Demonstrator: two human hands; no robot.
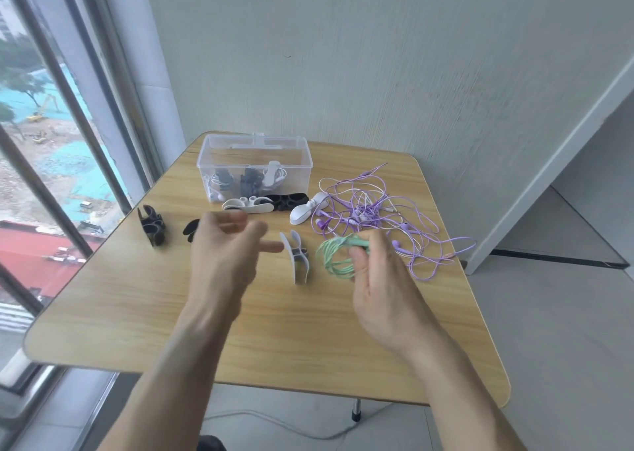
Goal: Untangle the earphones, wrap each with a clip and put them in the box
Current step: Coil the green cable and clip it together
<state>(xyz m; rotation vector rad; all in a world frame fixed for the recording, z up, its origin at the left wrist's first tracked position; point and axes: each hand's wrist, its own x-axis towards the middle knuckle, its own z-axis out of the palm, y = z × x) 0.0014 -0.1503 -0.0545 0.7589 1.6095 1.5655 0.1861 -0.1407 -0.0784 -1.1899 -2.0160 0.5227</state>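
Your right hand (372,272) pinches the coiled green earphones (334,256) so the loops hold; your left hand (226,244), fingers loose, hovers beside the white clip (297,260). Box (255,167) sits far.

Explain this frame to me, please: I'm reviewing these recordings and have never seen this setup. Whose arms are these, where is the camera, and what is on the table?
No machine here: a person wears one wide-angle camera on the head, looking down at their own bare arms. The right hand has its grip around a coiled mint-green earphone. The left hand hovers open and blurred, holding nothing. They work over a wooden table. Between the hands stands a white clip. A tangle of purple earphones lies to the right. At the back sits a clear plastic box, already holding some wrapped earphones. In front of it lie more clips, white and black, and another black clip stands to the left.
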